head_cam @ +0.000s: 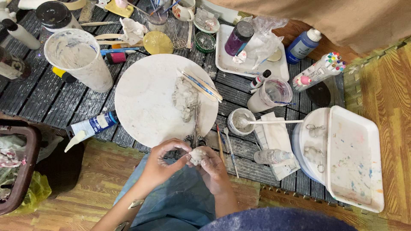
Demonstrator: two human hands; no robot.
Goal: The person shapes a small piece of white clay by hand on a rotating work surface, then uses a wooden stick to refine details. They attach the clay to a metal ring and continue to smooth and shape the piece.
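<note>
A small lump of white clay is pinched between both my hands, just in front of the round white board. My left hand curls around it from the left, fingertips on the lump. My right hand grips it from the right. On the board lies a larger mass of white clay, with several thin sticks and brushes beside it. A pair of scissors rests across the board's near edge, handles close to my fingers.
A tall white cup stands left of the board, a glue tube below it. Right: a small bowl with a spoon, a plastic cup, brushes, white trays, paint bottles. A brown bin sits far left.
</note>
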